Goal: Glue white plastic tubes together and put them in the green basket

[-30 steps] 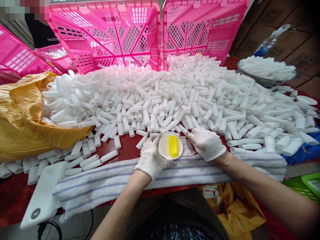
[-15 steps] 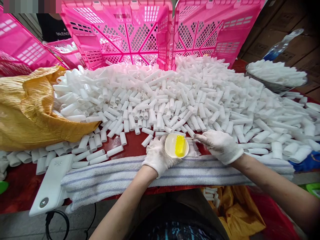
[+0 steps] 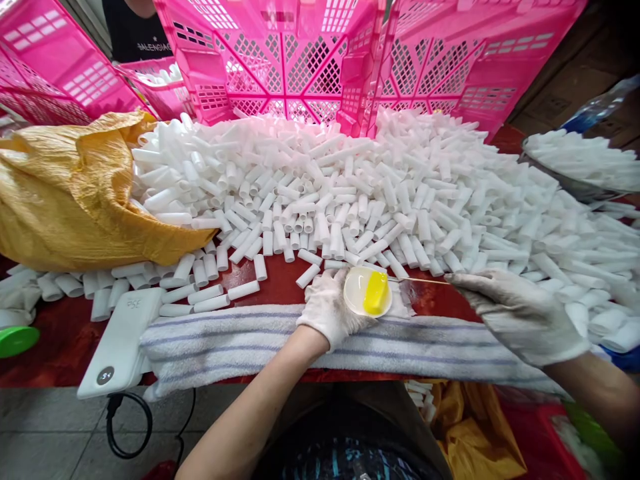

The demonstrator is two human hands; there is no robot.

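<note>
My left hand (image 3: 330,307), in a white glove, grips a round white piece (image 3: 356,293) by its left side. A bright yellow patch (image 3: 376,293) covers the right part of its face. My right hand (image 3: 520,313), in a smudged white glove, pinches a thin stick (image 3: 425,280) that points left toward the round piece; the stick's tip is to the right of the yellow patch. Both hands are above the striped towel (image 3: 225,343) at the front of the red table (image 3: 235,273). Behind them lies a large heap of white tubes (image 3: 340,187).
Pink crates (image 3: 285,67) stand behind the heap. At the left are a golden sack (image 3: 65,200), a white power bank (image 3: 123,340) with a cable, and a green lid (image 3: 17,341). A metal bowl (image 3: 565,180) of white pieces sits at the right. A person in black (image 3: 135,33) is behind.
My right hand has moved right, away from the round piece, and more of the stick shows. My left hand still holds the piece. The whole view has shifted slightly.
</note>
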